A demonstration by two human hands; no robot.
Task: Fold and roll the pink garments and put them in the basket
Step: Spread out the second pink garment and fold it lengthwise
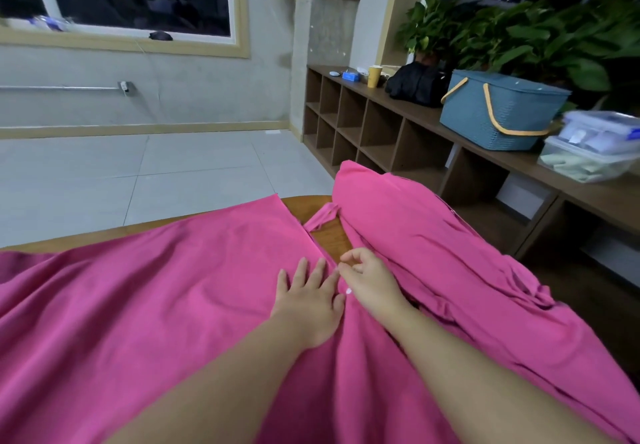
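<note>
A large pink garment (166,291) lies spread over the wooden table (308,206), covering most of it. More pink cloth (426,236) is bunched in folds at the right and hangs off the table's edge. My left hand (308,301) rests flat on the cloth with fingers straight. Beside it, my right hand (367,277) has its fingers curled and pinches the pink fabric by the neckline slit. The blue woven basket (498,111) with yellow handles stands on the shelf at the right, apart from both hands.
A low wooden cubby shelf (363,125) runs along the right wall, carrying a black bag (415,83), a yellow cup (374,76), clear plastic boxes (588,153) and leafy plants (540,35). Pale floor tiles (138,173) lie beyond the table.
</note>
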